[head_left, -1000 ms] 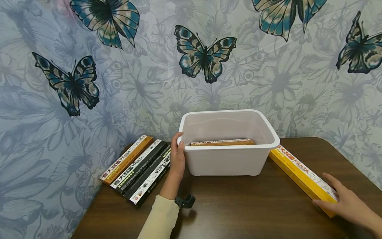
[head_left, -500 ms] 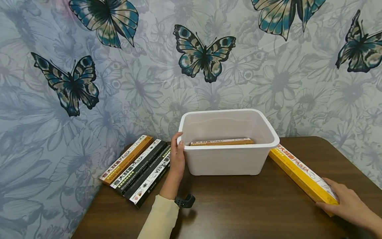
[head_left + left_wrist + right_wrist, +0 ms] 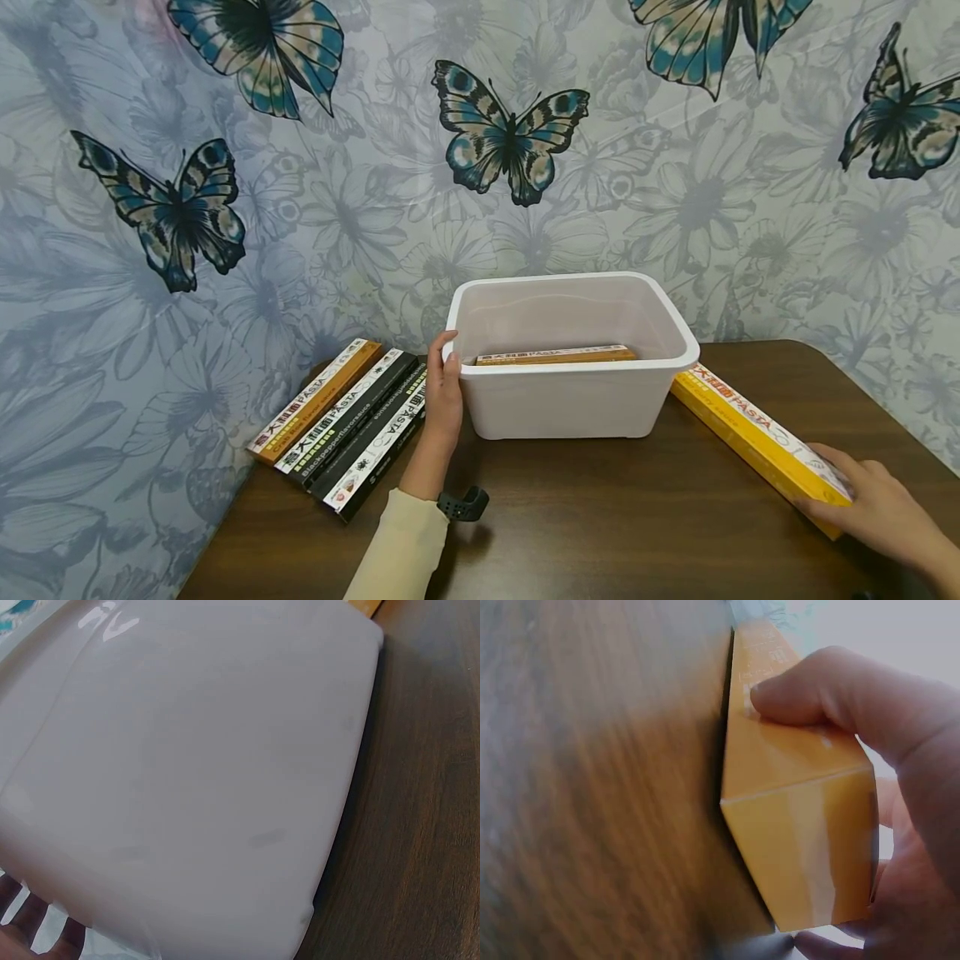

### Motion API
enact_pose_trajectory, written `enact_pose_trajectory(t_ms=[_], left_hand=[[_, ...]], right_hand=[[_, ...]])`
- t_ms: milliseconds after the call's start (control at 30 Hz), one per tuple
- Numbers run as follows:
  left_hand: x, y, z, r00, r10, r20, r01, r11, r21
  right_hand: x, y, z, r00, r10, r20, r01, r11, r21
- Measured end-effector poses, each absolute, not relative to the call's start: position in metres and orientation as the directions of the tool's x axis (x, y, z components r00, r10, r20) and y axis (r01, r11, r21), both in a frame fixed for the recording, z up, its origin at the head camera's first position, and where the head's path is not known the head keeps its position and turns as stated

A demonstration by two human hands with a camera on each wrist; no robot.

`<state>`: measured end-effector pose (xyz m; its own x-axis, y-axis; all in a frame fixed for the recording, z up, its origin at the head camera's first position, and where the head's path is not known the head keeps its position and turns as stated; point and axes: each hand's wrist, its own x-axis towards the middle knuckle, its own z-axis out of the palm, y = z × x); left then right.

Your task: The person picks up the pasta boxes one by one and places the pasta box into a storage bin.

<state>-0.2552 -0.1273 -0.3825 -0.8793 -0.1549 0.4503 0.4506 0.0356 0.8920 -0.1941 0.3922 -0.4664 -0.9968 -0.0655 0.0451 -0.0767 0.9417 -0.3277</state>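
A white plastic bin (image 3: 562, 406) stands on the brown table, and my left hand (image 3: 442, 404) holds its left rim. Up close, the left wrist view is filled by the bin's outer wall (image 3: 195, 772), with several fingertips (image 3: 30, 919) at its lower left corner. To the right of the bin lies a long yellow pasta box (image 3: 750, 442), its far end partly hidden by the bin. My right hand (image 3: 881, 508) grips the near end of that box. In the right wrist view the thumb (image 3: 810, 686) presses one side while fingers wrap round the opposite one.
Inside the bin lies an orange-brown pasta box (image 3: 555, 357). Left of it, another orange-brown pasta box (image 3: 322, 400) and two black pasta boxes (image 3: 348, 417) lie side by side on the table (image 3: 585, 517). A butterfly-patterned wall covering (image 3: 360, 217) rises behind the table.
My right hand's fingers and thumb have closed in on the near end of the yellow pasta box. The left hand keeps its hold on the bin.
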Motion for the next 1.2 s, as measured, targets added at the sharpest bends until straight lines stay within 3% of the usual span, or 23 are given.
enact_pose_trajectory(t_ms=[333, 600, 833, 1067, 1200], left_hand=[[-0.282, -0.134, -0.414, -0.873, -0.155, 0.463, 0.463, 0.04, 0.886], [-0.281, -0.132, -0.41, -0.881, -0.152, 0.447, 0.449, 0.028, 0.893], [-0.259, -0.128, -0.386, -0.885, -0.147, 0.442, 0.441, 0.038, 0.897], [-0.257, -0.127, -0.385, -0.878, -0.161, 0.451, 0.451, 0.041, 0.892], [-0.262, -0.126, -0.39, -0.874, -0.172, 0.454, 0.452, 0.052, 0.89]], right_hand=[[-0.195, 0.394, -0.469, -0.995, -0.016, 0.102, -0.051, 0.932, -0.358], [-0.191, 0.389, -0.46, -0.969, 0.07, 0.238, -0.055, 0.877, -0.478], [-0.186, 0.384, -0.456, -0.924, 0.238, 0.298, 0.013, 0.801, -0.598], [-0.185, 0.377, -0.454, -0.896, 0.329, 0.298, 0.037, 0.725, -0.688], [-0.184, 0.376, -0.456, -0.889, 0.361, 0.281, -0.008, 0.602, -0.798]])
